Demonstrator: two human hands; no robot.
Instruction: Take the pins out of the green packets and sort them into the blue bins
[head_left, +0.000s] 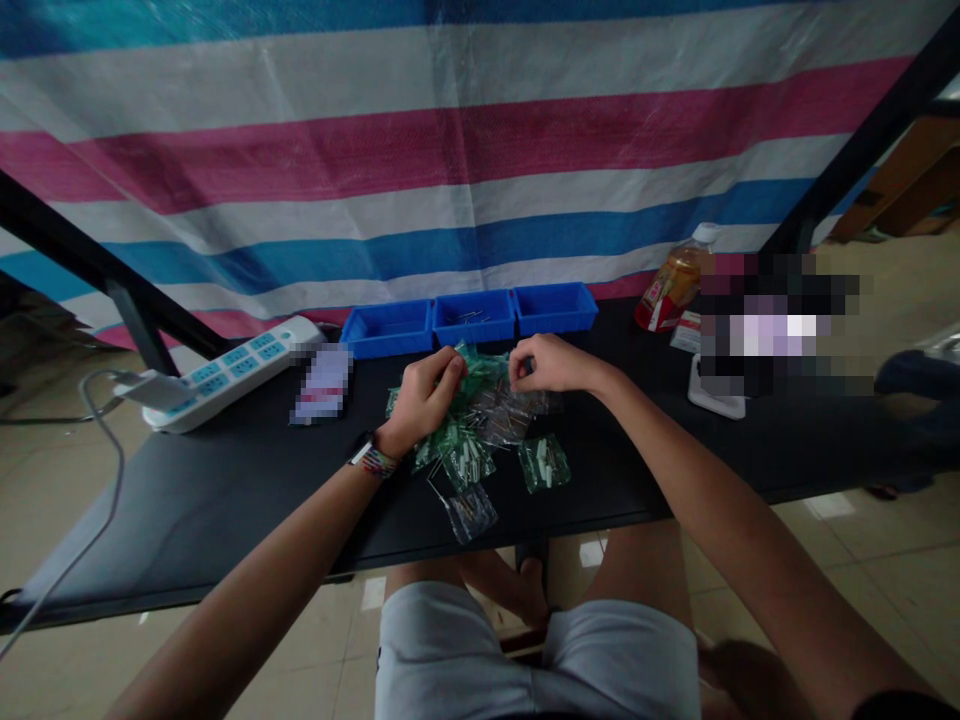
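Observation:
My left hand (424,400) and my right hand (544,362) both pinch the top of a small clear green bag (484,372), held just above a pile of similar small bags (472,445) of tiny parts on the black table (225,490). Fingers of both hands are curled closed on the bag's edge. A beaded band sits on my left wrist. One bag (545,463) lies apart to the right of the pile and another (466,512) near the table's front edge.
Three blue bins (469,318) stand in a row behind the pile. A white power strip (225,375) lies at the back left, its cable hanging off the table. A bottle of amber liquid (673,280) and a white stand (716,398) are at the right.

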